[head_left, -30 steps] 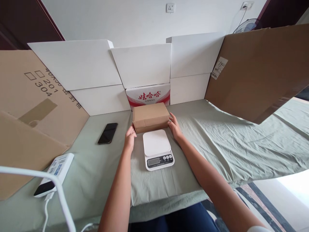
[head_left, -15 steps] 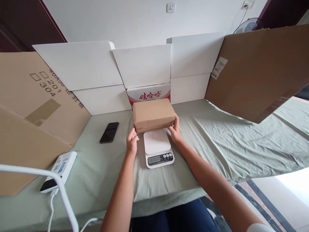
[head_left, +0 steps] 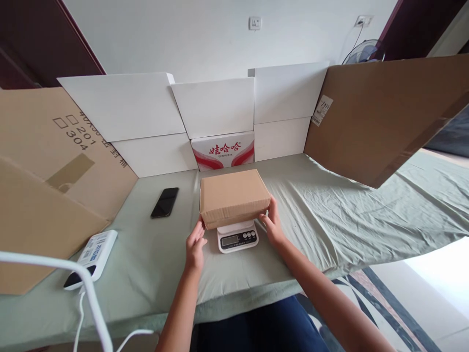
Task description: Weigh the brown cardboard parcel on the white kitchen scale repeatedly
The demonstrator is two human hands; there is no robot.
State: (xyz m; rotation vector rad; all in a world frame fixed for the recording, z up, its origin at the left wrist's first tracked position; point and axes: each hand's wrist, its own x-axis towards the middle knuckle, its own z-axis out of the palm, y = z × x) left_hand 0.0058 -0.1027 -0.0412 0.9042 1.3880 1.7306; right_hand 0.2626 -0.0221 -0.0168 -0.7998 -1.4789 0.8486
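A brown cardboard box [head_left: 233, 195] lies flat on a small white kitchen scale [head_left: 237, 237], hiding the scale's platform; only the display and buttons show. My left hand [head_left: 194, 245] is just off the box's front left corner, fingers apart, with the fingertips at or barely touching the box edge. My right hand [head_left: 273, 226] is against the box's front right corner, fingers curled on its side.
A black phone [head_left: 164, 202] lies left of the box. A white power strip [head_left: 91, 258] with a cable sits at the front left. White box panels [head_left: 216, 105] and brown cardboard sheets [head_left: 377, 112] stand around the green-clothed table [head_left: 348, 210].
The box was lifted from the table behind the scale, brought toward me and set down on the scale. My left hand has loosened from its side.
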